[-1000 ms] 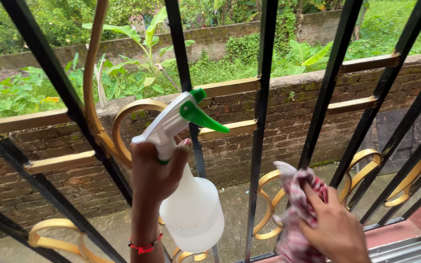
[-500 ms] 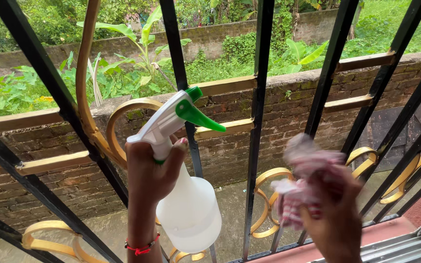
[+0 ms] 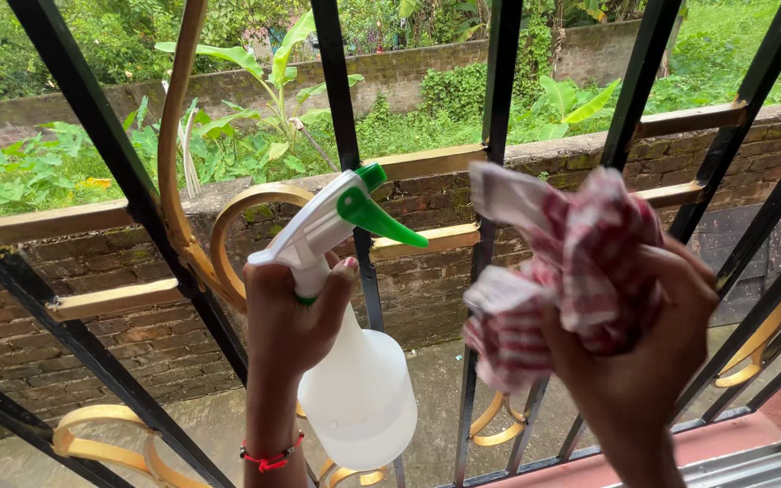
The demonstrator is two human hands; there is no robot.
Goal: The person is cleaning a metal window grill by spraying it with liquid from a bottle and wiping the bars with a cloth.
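My right hand (image 3: 648,352), gripping the cloth (image 3: 558,271), is higher now; my left hand (image 3: 286,316) stays clamped on the bottle (image 3: 354,380).

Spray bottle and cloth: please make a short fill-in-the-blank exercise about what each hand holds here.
1. The left hand holds a spray bottle with a ____ trigger.
2. The right hand grips a crumpled red-and-white ____.
3. Both hands are raised before black and gold window ____.

Missing words: green; cloth; bars
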